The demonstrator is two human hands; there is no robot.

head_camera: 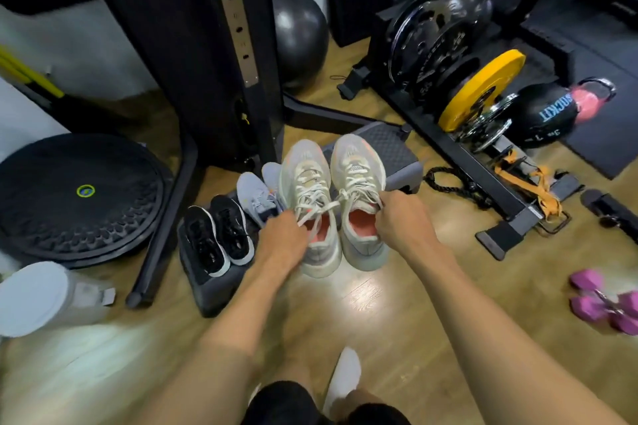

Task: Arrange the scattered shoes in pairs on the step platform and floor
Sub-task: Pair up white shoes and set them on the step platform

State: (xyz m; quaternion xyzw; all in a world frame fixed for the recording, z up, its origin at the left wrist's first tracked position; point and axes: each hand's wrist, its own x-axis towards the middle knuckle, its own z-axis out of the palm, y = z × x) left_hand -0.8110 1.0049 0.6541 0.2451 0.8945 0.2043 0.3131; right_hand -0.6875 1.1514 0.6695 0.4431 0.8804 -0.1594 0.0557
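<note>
A pair of beige running shoes with salmon-pink insoles is held side by side at the centre of the frame, toes pointing toward the top. The left beige shoe (310, 203) is gripped at its collar by the left hand (281, 233), whose fingers are curled closed over the inner edge of the opening and the loose white laces. The right beige shoe (360, 197) is gripped the same way by the right hand (404, 217), the fingers being folded into a fist over the tongue and lace ends. Whether the soles are touching anything below cannot be told, since the heels are seen over the wooden floor (397, 304) and the toes over the step platform (390, 148). The platform, dark grey with a textured black top, is seen running from the lower left toward the centre right, behind the held pair.

Just left of the held pair, a grey-blue pair of sneakers (257, 198) is set on the platform, partly hidden by the left shoe and hand. Further left, a black pair of sneakers with white soles (219, 235) is placed together on the platform's near end.

A black balance trainer dome (76, 197) is seen at the left edge, a dark exercise ball (300, 34) at the upper centre, a yellow weight plate (480, 90) on a rack at the upper right, and pink dumbbells (607, 304) at the lower right. A white-socked foot (345, 373) is visible at the bottom centre
</note>
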